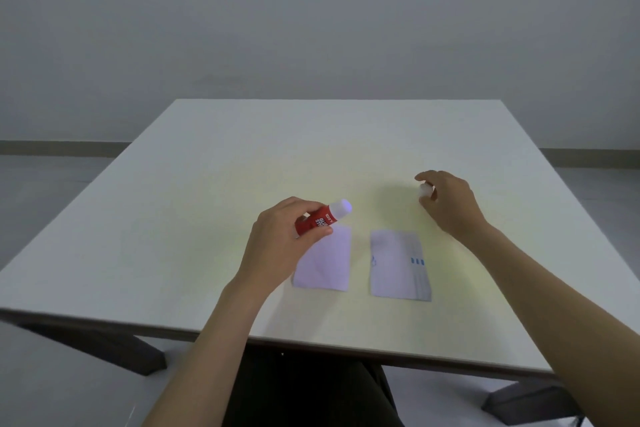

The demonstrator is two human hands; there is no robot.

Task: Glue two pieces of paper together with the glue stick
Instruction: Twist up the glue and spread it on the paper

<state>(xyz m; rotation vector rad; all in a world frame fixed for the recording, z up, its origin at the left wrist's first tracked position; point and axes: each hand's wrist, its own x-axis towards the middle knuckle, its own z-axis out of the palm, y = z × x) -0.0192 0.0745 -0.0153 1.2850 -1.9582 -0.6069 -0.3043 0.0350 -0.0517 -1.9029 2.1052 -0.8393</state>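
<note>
My left hand (282,236) grips a red glue stick (320,218) with white lettering; its uncapped white tip points up and to the right. Below it a plain white paper (329,263) lies flat on the table, partly covered by that hand. A second white paper (398,265) with small blue marks lies just to its right, with a narrow gap between them. My right hand (448,203) is farther right and back, low over the table, with its fingertips closed around the small white cap (425,189).
The papers lie near the front middle of a pale square table (242,156). Dark table legs (104,343) show below its front edge at both corners. A grey wall and floor lie behind.
</note>
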